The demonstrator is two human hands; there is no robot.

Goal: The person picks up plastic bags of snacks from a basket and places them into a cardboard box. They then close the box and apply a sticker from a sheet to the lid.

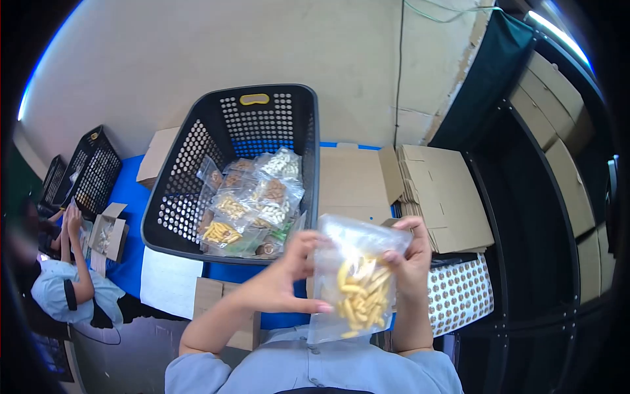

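Note:
A clear plastic bag of yellow, finger-shaped pieces [361, 292] is held up in front of the chest. My left hand [289, 272] grips its left side, with the thumb across the lower edge. My right hand [410, 253] pinches the upper right edge between thumb and fingers. Behind the bag, to the left, a large black perforated basket [312, 151] leans open toward me. Inside it lie several clear bags with white, brown and yellow contents [230, 207].
Flattened cardboard boxes [449, 197] are stacked right of the basket, above a sheet of round stickers [459, 292]. White paper [169, 282] lies on the blue table [131, 213]. At far left, another person [72, 289] works beside a small open box [108, 236] and black baskets [98, 171].

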